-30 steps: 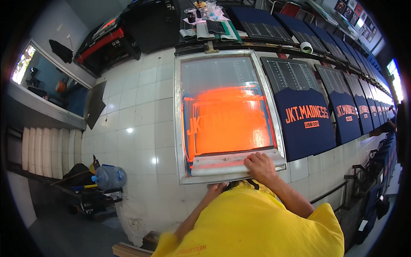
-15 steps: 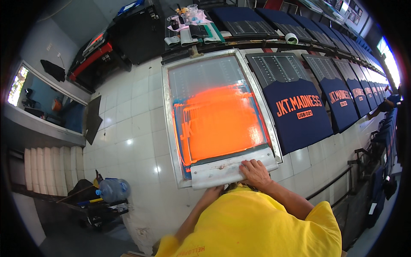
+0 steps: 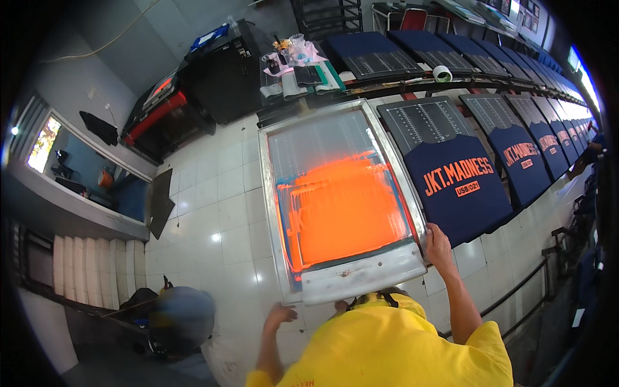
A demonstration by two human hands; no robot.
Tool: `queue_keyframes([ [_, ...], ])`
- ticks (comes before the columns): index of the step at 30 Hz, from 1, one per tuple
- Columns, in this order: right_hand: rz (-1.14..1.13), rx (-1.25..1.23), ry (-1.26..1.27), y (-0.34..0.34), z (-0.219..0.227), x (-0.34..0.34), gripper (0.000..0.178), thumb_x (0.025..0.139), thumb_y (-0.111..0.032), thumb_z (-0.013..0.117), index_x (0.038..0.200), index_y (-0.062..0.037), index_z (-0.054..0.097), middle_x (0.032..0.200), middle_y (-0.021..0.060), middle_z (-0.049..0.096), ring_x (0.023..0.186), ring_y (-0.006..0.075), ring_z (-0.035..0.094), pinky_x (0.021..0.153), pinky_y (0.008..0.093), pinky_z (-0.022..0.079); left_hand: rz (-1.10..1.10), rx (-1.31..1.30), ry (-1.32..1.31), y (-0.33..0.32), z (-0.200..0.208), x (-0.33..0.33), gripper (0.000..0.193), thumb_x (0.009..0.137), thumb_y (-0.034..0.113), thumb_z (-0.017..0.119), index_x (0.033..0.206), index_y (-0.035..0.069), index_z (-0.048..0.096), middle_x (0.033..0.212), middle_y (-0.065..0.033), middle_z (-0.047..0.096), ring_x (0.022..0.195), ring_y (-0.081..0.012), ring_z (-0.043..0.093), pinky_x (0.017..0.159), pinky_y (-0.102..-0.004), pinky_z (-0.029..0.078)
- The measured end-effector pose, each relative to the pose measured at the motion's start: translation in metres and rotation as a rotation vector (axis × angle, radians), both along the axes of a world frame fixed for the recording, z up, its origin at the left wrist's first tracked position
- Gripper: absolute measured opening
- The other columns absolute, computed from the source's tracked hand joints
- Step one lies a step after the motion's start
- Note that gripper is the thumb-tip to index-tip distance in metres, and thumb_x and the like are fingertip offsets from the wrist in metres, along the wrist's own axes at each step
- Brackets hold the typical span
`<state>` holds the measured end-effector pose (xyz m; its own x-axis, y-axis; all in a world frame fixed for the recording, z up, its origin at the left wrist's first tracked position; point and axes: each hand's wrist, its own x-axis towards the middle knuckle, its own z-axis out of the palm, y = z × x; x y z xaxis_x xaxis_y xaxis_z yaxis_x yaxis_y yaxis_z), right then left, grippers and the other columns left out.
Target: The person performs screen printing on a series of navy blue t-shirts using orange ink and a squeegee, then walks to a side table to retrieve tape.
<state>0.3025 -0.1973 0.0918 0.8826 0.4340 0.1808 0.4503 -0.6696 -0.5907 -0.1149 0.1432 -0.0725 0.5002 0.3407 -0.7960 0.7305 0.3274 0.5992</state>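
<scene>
Right hand (image 3: 438, 246) touches right edge of screen frame (image 3: 275, 213); cannot tell if clamped. Left hand (image 3: 280, 316) near its near-left corner, fingers loose, ungripping.

The squeegee (image 3: 361, 276) hid most of the near side of the screen frame (image 3: 409, 209). The yellow shirt (image 3: 400, 342) was cut off by the lower edge. At lower left, a round bluish thing (image 3: 184, 316) was too blurred to identify, and prints on the farthest navy shirts (image 3: 573, 138) were too small to read.

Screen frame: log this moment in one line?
left hand: near screen frame; right hand: at its right edge; squeegee: across near end; orange ink: on mesh
</scene>
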Motion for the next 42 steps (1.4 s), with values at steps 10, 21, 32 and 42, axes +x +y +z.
queue_keyframes([
  [10, -0.156, 0.280, 0.054, 0.006, -0.050, 0.021, 0.022, 0.090, -0.002, 0.054, 0.106, 0.0060, 0.067, 0.082, 0.0101, 0.069, 0.074, 0.0129, 0.060, 0.069, 0.0289, 0.048, 0.302, 0.452, -0.322, 0.024, 0.071, 0.058, 0.032, 0.101, 0.027, 0.051, 0.098, -0.001, 0.065, 0.072, 0.0000, 0.056, 0.066, -0.0103, 0.054, 0.062, -0.0283, 0.046],
  [21, -0.211, 0.350, 0.123, 0.007, -0.043, 0.016, 0.021, 0.088, -0.002, 0.056, 0.102, 0.0056, 0.069, 0.082, 0.0113, 0.071, 0.073, 0.0152, 0.064, 0.069, 0.0301, 0.050, 0.256, 0.679, -0.299, 0.027, 0.070, 0.065, 0.028, 0.097, 0.021, 0.062, 0.106, -0.005, 0.070, 0.072, 0.0036, 0.055, 0.063, -0.0060, 0.047, 0.057, -0.0251, 0.039],
  [32, -0.016, 0.022, -0.030, -0.002, -0.008, 0.011, 0.030, 0.089, -0.013, 0.059, 0.113, 0.0027, 0.066, 0.099, 0.0205, 0.070, 0.088, 0.0346, 0.068, 0.081, 0.0407, 0.053, 0.173, 0.969, -0.225, 0.012, 0.103, 0.074, 0.030, 0.094, 0.025, 0.062, 0.107, -0.001, 0.067, 0.093, -0.0118, 0.067, 0.085, -0.0232, 0.064, 0.078, -0.0369, 0.050],
  [42, 0.741, -0.543, -0.331, -0.028, 0.047, -0.043, 0.057, 0.071, -0.018, 0.075, 0.124, -0.0112, 0.057, 0.134, 0.0104, 0.057, 0.126, 0.0295, 0.052, 0.105, 0.0438, 0.043, -0.775, 1.290, -0.555, -0.054, 0.191, 0.078, 0.053, 0.074, 0.012, 0.074, 0.124, 0.004, 0.062, 0.131, -0.0114, 0.058, 0.122, -0.0337, 0.053, 0.103, -0.0468, 0.043],
])
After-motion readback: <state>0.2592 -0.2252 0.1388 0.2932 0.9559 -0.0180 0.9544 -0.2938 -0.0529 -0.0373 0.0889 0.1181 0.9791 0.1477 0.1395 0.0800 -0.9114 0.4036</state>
